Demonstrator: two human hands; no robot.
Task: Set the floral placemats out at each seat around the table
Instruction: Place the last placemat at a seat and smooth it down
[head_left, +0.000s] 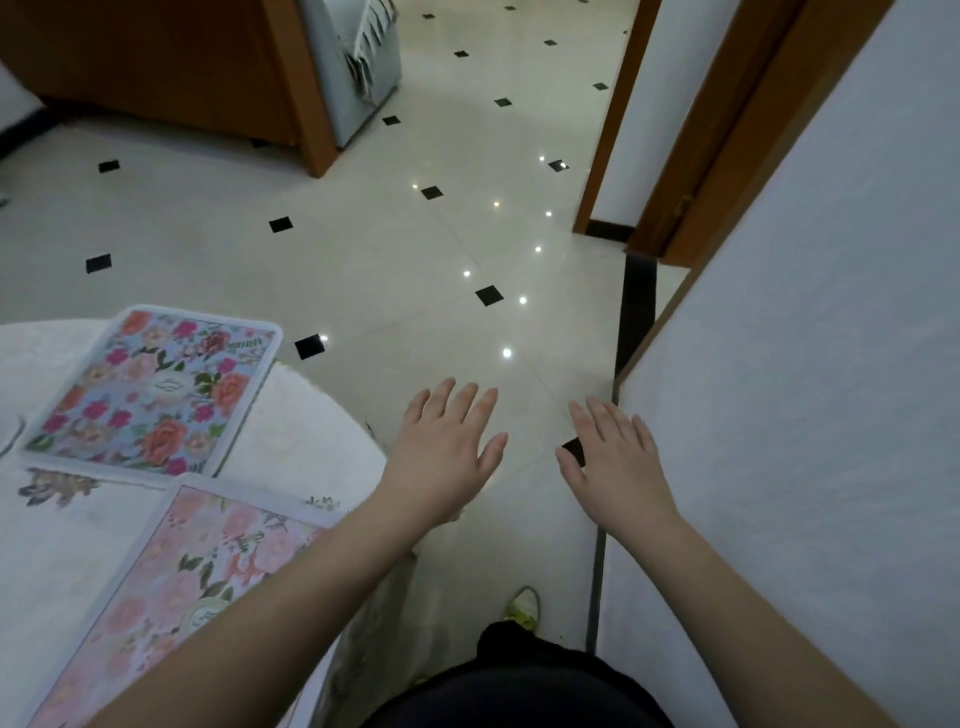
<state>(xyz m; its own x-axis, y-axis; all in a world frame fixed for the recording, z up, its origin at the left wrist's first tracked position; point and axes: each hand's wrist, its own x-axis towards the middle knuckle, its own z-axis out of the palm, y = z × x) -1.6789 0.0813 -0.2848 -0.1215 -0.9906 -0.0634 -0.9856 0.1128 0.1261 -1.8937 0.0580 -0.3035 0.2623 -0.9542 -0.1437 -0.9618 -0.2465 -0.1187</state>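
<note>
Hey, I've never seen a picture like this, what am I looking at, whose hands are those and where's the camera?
There is no machine here. The single picture comes from a wide-angle camera worn on a person's head, looking forward and down, so the two bare arms reaching out belong to the wearer. The left hand and right hand are both open with fingers spread, out over the tiled floor, and they hold nothing. At lower left is a round table with a white cloth. Two floral placemats lie flat on it: a blue placemat farther away, its far corner hanging past the table's edge, and a pink placemat nearer, partly under the left forearm. A white wall runs along the right.
</note>
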